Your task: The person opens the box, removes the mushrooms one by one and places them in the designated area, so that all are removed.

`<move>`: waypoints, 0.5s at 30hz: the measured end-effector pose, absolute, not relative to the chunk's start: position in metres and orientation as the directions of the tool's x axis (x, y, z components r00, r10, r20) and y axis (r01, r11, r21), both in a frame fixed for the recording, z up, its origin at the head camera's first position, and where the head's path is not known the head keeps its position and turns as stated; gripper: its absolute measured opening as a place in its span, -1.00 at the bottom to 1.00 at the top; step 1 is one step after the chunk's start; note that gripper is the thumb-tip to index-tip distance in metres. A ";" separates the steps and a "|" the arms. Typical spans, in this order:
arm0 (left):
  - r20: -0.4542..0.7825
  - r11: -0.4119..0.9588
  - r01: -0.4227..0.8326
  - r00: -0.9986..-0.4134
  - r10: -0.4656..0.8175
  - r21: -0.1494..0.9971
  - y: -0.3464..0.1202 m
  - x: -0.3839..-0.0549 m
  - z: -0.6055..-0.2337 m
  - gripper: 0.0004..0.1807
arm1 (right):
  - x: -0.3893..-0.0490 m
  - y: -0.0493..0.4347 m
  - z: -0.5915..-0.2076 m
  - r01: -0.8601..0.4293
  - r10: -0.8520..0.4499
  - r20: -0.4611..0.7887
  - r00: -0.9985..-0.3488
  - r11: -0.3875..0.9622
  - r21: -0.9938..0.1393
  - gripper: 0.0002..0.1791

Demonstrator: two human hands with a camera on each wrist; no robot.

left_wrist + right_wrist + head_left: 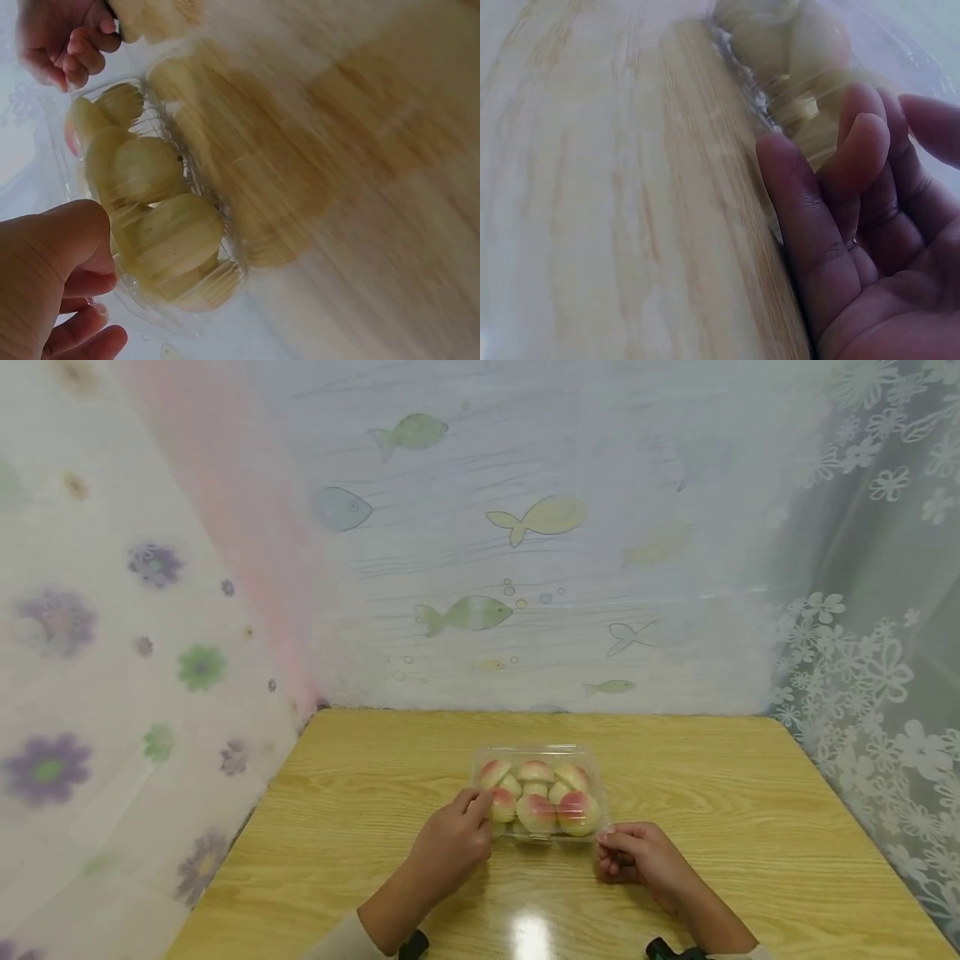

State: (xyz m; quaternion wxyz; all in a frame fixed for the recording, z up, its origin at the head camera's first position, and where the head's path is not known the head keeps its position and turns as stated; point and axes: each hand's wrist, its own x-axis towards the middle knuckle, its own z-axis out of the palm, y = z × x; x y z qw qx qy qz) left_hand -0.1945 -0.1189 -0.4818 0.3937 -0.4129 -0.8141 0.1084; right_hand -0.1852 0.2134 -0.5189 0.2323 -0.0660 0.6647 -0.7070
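Two bare hands close in on a clear, rectangular plastic clamshell box (540,838) of round, pale-yellow buns (536,814) blushed pink-red, set on a yellow wood-grain counter (360,793).

The box sits about midway between the counter's left and right edges, toward its far edge, its long axis running left to right, nearly parallel to that far edge; one long side faces the person, and pink patches on the front row of buns show toward that side. The left hand (453,839), thumb and fingers bent nearly together, pinches the box's left end; the right hand (648,860), fingers curled, pinches its near right corner. Beyond the counter's far edge hangs a pale, fish-patterned curtain (562,635).
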 end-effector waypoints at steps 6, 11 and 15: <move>0.536 0.618 0.579 -0.334 0.775 -0.533 -0.115 -0.199 -0.483 -0.44 | -0.185 0.214 -0.518 0.241 -0.408 -0.217 -0.887 -0.007 -0.971 -0.73; 0.501 0.609 0.575 -0.358 0.788 -0.547 -0.115 -0.200 -0.486 -0.43 | -0.184 0.214 -0.517 0.253 -0.400 -0.228 -0.888 -0.010 -0.967 -0.74; 0.471 0.585 0.570 -0.354 0.808 -0.577 -0.115 -0.202 -0.485 -0.41 | -0.184 0.215 -0.517 0.251 -0.396 -0.226 -0.890 -0.011 -0.968 -0.73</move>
